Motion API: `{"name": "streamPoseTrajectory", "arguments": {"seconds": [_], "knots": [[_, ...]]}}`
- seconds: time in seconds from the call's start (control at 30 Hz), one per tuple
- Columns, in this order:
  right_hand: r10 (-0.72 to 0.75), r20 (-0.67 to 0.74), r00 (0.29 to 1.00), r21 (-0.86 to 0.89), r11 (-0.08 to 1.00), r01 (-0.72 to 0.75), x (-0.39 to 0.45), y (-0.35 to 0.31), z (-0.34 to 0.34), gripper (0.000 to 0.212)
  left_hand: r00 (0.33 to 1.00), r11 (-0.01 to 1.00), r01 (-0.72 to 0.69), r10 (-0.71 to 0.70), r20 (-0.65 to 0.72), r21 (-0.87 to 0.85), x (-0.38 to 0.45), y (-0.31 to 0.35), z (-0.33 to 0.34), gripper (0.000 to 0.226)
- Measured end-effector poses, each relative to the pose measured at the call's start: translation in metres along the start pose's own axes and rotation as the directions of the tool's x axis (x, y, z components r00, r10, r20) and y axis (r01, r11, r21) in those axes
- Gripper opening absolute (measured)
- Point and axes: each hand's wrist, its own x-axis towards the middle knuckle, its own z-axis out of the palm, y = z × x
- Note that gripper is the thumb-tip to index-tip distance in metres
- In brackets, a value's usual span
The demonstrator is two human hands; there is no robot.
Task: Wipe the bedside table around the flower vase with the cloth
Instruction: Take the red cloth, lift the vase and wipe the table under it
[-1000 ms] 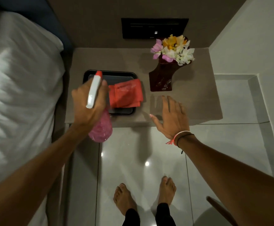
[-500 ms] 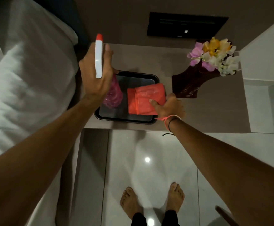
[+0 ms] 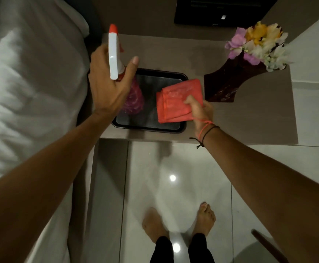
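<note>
My right hand (image 3: 200, 112) is shut on one edge of the folded red cloth (image 3: 177, 99), held over the right end of the black tray (image 3: 151, 128). Just right of the cloth stands the dark flower vase (image 3: 229, 86), with pink, yellow and white flowers (image 3: 257, 46), on the beige bedside table (image 3: 250, 120). My left hand (image 3: 107, 84) is beside the spray bottle (image 3: 113, 54), fingers and thumb spread away from its white head. The bottle's pink body stands on the left part of the tray.
A bed with white linen (image 3: 31, 82) runs along the table's left side. On the wall behind the table is a dark panel (image 3: 225, 12). My bare feet (image 3: 179, 221) stand on the glossy tiled floor in front of the table.
My left hand brought the spray bottle down onto the tray and spread its fingers. My right hand reached the cloth, closed on it and raised its edge.
</note>
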Motion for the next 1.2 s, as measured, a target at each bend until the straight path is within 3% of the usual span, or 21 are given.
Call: {"name": "streamPoseTrajectory", "arguments": {"seconds": [0.1,0.2,0.3,0.47,0.57,0.67,0.77,0.87,0.97,1.1,1.2], "knots": [[0.163,0.161,0.974,0.267,0.942,-0.201,-0.005,-0.004,-0.024,0.029,0.992,0.991,0.087,-0.096,0.085,0.106,-0.027,-0.006,-0.005,0.09],[0.162,0.345,0.925,0.404,0.863,-0.302,-0.012,0.002,-0.057,0.029,0.986,0.956,0.104,-0.136,0.098,0.273,-0.073,-0.02,-0.021,0.083],[0.137,0.393,0.909,0.531,0.774,-0.346,-0.02,0.011,-0.096,0.032,0.978,0.927,0.048,-0.12,0.17,0.373,-0.124,-0.006,-0.023,0.072],[0.102,0.313,0.944,0.711,0.634,-0.305,-0.031,0.026,-0.152,0.032,0.903,0.869,-0.354,0.221,0.367,0.347,-0.184,0.054,0.002,0.046],[0.089,0.251,0.964,0.764,0.594,-0.254,-0.033,0.03,-0.178,0.021,0.818,0.755,-0.561,0.44,0.372,0.341,-0.166,0.113,0.041,0.047],[0.106,0.18,0.978,0.759,0.618,-0.207,-0.029,0.03,-0.201,0.023,0.757,0.677,-0.651,0.546,0.359,0.343,-0.118,0.172,0.088,0.056],[0.124,0.148,0.981,0.755,0.626,-0.193,-0.024,0.026,-0.212,0.023,0.73,0.627,-0.678,0.51,0.456,0.383,-0.078,0.209,0.13,0.071],[0.113,0.146,0.983,0.73,0.658,-0.184,-0.021,0.021,-0.215,0.049,0.704,0.559,-0.696,0.407,0.582,0.45,-0.055,0.216,0.158,0.083],[0.114,0.182,0.977,0.749,0.628,-0.213,-0.017,0.017,-0.211,0.056,0.678,0.548,-0.7,0.311,0.666,0.458,-0.042,0.206,0.174,0.091],[0.139,0.126,0.982,0.725,0.663,-0.187,-0.01,0.012,-0.2,0.055,0.7,0.587,-0.669,0.29,0.653,0.456,-0.035,0.2,0.185,0.085],[0.143,-0.003,0.99,0.676,0.73,-0.103,-0.003,0.005,-0.186,0.049,0.703,0.577,-0.679,0.333,0.629,0.454,-0.02,0.202,0.189,0.073]]}}
